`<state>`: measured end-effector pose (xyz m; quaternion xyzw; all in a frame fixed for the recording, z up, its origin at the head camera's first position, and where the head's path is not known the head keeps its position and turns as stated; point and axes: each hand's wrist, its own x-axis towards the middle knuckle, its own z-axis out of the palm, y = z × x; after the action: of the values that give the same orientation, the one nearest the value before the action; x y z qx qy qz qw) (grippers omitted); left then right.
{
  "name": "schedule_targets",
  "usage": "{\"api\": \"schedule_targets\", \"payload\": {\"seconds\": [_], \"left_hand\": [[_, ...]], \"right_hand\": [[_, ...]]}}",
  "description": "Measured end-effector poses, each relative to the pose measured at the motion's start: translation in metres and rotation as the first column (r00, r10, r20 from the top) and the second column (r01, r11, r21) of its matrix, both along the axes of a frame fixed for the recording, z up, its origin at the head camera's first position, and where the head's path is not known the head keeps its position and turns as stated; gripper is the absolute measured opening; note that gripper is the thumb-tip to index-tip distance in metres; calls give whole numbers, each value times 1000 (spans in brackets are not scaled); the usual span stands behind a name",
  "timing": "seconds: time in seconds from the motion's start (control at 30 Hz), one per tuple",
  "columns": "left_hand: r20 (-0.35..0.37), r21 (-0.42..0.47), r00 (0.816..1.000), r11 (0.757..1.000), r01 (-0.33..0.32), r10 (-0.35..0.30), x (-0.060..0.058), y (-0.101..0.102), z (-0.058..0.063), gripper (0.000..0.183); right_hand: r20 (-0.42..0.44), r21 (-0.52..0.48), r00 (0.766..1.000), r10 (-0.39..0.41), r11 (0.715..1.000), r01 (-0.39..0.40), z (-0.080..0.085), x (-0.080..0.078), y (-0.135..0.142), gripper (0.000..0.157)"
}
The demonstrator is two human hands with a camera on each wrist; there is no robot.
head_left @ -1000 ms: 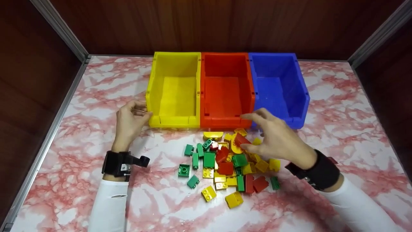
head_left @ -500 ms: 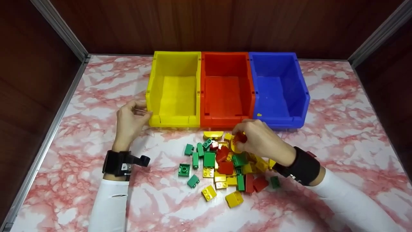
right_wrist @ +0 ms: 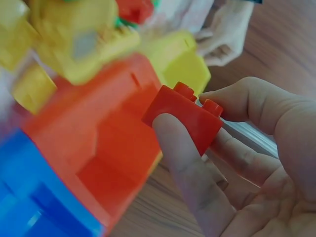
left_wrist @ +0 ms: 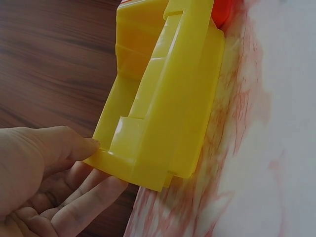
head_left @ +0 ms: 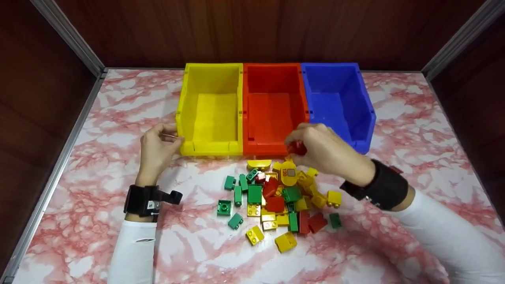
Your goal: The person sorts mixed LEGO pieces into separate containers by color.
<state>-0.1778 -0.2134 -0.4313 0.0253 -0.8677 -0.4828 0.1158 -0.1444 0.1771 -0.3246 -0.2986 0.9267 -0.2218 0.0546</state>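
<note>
My right hand (head_left: 325, 152) pinches a red toy brick (right_wrist: 185, 116) between thumb and fingers, above the front edge of the red bin (head_left: 272, 149). Two studs of that brick show in the right wrist view. At the front left corner of the yellow bin (left_wrist: 173, 108), my left hand (head_left: 158, 152) grips the wall, thumb at the rim and fingers on the outer side. In front of the bins lies a loose pile of toy bricks, with a green brick (head_left: 255, 194), a red brick (head_left: 275, 204) and a yellow brick (head_left: 285, 241) among them.
A blue bin (head_left: 369, 136) stands at the right end of the joined row. Dark wood panels (head_left: 252, 31) enclose the marbled table (head_left: 197, 256) at the back and sides. A yellow piece marked 120 (head_left: 288, 179) lies at the pile's far side.
My right hand has closed its fingers on the red brick, lifted it off the pile and moved it up to the red bin's front. My left hand stays at the yellow bin.
</note>
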Motion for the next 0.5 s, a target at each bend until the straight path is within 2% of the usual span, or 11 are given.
{"api": "schedule_targets", "payload": {"seconds": [0.13, 0.27, 0.5], "left_hand": [[7, -12, 1000, 1000, 0, 0, 1, 0, 1, 27], [3, -11, 1000, 1000, -2, 2, 1, 1, 2, 27], [15, -3, 1000, 1000, -8, 8, 0, 2, 2, 28]], "right_hand": [[-48, 4, 999, 17, 1000, -17, 21, -17, -9, 18], [-84, -1, 996, 23, 1000, -23, 34, -39, -18, 14], [-86, -2, 996, -5, 1000, 5, 35, -85, -36, 17]]}}
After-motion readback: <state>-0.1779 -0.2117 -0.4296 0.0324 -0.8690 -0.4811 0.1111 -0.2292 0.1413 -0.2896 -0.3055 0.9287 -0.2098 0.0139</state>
